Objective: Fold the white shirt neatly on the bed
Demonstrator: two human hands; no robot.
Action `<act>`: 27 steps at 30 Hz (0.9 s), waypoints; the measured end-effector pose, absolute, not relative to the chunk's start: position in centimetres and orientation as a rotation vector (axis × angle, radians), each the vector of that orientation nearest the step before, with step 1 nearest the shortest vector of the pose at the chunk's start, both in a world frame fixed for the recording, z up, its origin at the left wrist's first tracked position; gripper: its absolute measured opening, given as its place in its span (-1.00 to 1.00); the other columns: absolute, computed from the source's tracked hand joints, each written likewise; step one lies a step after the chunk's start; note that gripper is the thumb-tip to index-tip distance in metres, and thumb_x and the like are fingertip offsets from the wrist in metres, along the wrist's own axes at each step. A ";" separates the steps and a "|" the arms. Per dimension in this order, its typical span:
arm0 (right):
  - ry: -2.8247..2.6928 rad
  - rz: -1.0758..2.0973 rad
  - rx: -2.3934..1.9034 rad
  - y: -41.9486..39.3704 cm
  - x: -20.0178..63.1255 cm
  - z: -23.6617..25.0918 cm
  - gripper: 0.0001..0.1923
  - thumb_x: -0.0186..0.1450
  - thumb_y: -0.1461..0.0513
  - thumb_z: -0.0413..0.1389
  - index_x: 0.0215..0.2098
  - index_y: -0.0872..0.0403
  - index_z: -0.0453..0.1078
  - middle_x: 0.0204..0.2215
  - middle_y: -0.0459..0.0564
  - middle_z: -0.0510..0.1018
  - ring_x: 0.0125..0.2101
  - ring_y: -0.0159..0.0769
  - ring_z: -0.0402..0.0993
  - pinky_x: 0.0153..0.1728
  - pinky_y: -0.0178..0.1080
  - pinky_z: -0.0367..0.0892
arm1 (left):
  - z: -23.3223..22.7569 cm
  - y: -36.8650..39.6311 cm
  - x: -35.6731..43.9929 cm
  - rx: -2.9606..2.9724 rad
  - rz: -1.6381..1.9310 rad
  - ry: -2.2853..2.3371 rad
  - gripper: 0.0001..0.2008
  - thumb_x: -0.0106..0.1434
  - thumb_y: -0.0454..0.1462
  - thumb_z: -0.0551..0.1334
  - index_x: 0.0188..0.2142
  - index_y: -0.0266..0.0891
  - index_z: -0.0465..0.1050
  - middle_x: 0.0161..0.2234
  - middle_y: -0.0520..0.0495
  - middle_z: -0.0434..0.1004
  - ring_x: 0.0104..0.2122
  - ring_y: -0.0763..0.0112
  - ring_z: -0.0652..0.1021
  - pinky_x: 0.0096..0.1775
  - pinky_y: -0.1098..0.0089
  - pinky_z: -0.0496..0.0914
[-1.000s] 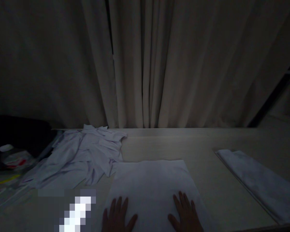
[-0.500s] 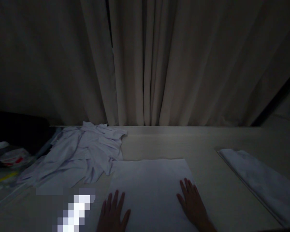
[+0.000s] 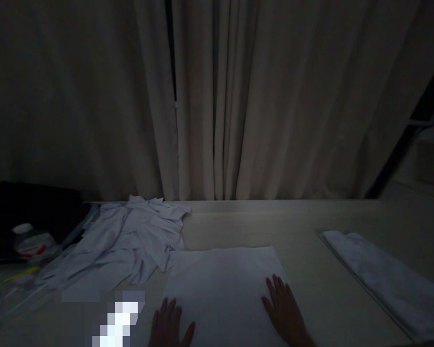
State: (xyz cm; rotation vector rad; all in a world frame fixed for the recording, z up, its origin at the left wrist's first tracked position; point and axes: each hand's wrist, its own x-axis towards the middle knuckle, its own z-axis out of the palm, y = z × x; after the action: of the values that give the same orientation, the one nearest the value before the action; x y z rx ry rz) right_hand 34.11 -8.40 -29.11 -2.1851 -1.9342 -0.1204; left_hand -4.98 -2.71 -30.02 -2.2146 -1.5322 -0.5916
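A smooth, flat white cloth lies in front of me, its far edge straight and its near part cut off by the bottom of the view. On its left side rests my left hand, palm down with the fingers apart. My right hand lies flat along the right edge of the same cloth, fingers and thumb spread. Neither hand grips anything. Close to the cloth's far left corner is a crumpled heap of white cloth.
To the right lies a folded white cloth stack. At far left are a black item, a clear bottle with a white cap, and something yellow. Curtains hang behind the table. A pixelated patch covers the lower left.
The camera view has tilted up slightly, so the table things sit lower. Both hands stay flat on the cloth; my left hand appears a little nearer the bottom edge.
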 end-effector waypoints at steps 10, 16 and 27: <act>-1.910 -0.110 -2.152 -8.3 34.3 -29.8 -0.35 0.33 -0.11 -0.23 0.28 0.02 0.00 0.30 0.13 0.06 0.29 -0.04 -0.07 0.26 0.12 -0.05 | -31.0 -2.5 -4.7 -2.232 -0.513 -1.582 -0.55 0.13 0.06 0.10 -0.29 -0.24 0.51 0.15 -0.34 0.34 0.17 -0.03 0.33 0.14 -0.07 0.21; -1.905 -0.080 -2.174 -8.4 34.1 -29.1 -0.33 0.33 -0.13 -0.25 0.28 0.03 0.01 0.30 0.13 0.06 0.29 -0.05 -0.07 0.25 0.11 -0.05 | -30.5 -2.5 -5.0 -2.303 -0.426 -1.624 -0.52 0.17 0.07 0.05 -0.20 -0.21 0.51 0.16 -0.34 0.32 0.16 -0.02 0.34 0.12 -0.08 0.24; -1.914 -0.086 -2.213 -8.5 33.9 -28.6 -0.31 0.32 -0.14 -0.25 0.27 0.05 0.03 0.29 0.17 0.07 0.28 -0.01 -0.04 0.25 0.10 -0.07 | -27.1 -3.3 -3.8 -2.398 -0.304 -1.730 -0.54 0.19 0.03 0.05 -0.12 -0.19 0.49 0.18 -0.35 0.28 0.18 -0.09 0.30 0.10 -0.13 0.24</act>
State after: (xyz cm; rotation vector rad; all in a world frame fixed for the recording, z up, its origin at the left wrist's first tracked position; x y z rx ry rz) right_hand 33.93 -8.51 -28.59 -2.2125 -1.9145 -0.0856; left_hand -3.78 -3.25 -27.10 -2.3980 -1.7299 -0.3036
